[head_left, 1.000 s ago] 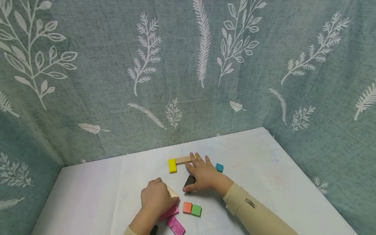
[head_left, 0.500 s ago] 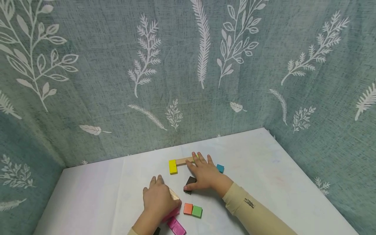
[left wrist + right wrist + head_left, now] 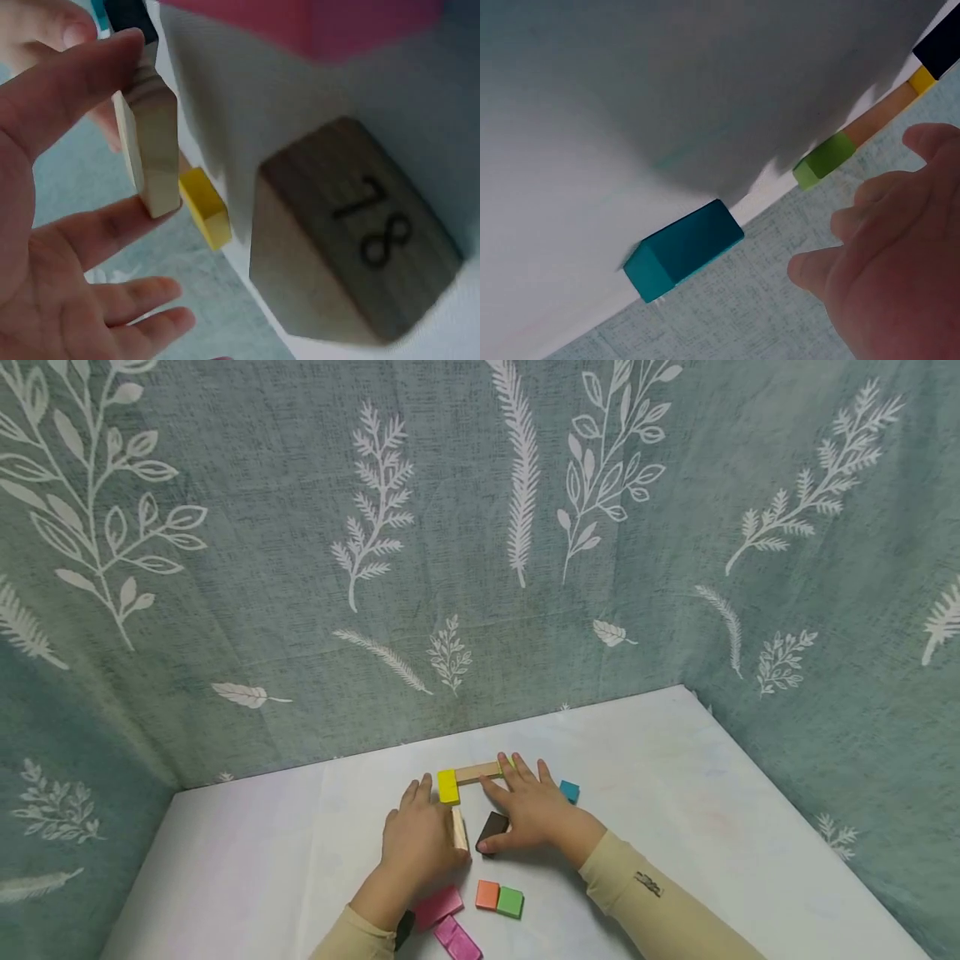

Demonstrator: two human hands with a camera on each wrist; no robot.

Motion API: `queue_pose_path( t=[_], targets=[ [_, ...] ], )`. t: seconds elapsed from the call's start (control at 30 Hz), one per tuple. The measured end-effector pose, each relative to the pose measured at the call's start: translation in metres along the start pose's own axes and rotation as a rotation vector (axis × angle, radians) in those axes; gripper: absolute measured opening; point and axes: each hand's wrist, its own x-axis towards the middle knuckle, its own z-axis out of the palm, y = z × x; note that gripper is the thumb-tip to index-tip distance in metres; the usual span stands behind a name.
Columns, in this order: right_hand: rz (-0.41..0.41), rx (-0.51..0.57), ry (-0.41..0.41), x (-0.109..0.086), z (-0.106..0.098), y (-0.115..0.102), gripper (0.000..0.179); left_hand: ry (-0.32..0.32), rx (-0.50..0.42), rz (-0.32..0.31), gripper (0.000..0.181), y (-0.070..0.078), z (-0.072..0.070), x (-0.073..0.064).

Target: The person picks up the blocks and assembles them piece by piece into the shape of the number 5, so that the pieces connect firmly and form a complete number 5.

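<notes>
My left hand (image 3: 417, 839) pinches a plain wooden block (image 3: 156, 154) between thumb and index finger, the other fingers extended. In the head view this wooden block stands just in front of a yellow block (image 3: 448, 787) and left of a black block (image 3: 492, 833). The thumb of my right hand (image 3: 538, 810) touches the black block, while its straight, spread fingers reach toward a wooden strip (image 3: 477, 772). At the strip's right end, a light green block (image 3: 825, 160) is mostly covered by those fingers in the head view.
A teal block (image 3: 570, 791) lies right of my right hand. Nearer me are orange (image 3: 487, 896), green (image 3: 510, 902), pink-red (image 3: 438, 907) and magenta (image 3: 458, 938) blocks. The left wrist view has a wooden block with dark printed characters (image 3: 352, 232). Patterned cloth (image 3: 480, 568) hangs behind.
My left hand has moved forward and right with the wooden block, away from the pink-red block, and the wooden block has turned. My right hand stays nearly still; the view has shifted slightly.
</notes>
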Motion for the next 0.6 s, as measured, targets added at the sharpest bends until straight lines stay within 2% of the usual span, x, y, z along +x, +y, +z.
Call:
queue_pose_path(
  t=[0.13,0.33,0.6],
  targets=[
    [-0.005,0.0,0.004,-0.0029,-0.0005,0.002,0.105,-0.022,0.015,-0.002,0.059,0.0021,0.0045,0.0037],
    [-0.002,0.009,0.001,-0.0046,-0.0019,0.0039,0.104,-0.046,-0.013,-0.016,0.072,0.0006,0.0094,0.0007],
    [0.012,0.014,-0.019,-0.0048,-0.0007,0.0067,0.103,-0.071,-0.032,-0.054,0.073,-0.0041,0.0044,-0.0058]
  ],
)
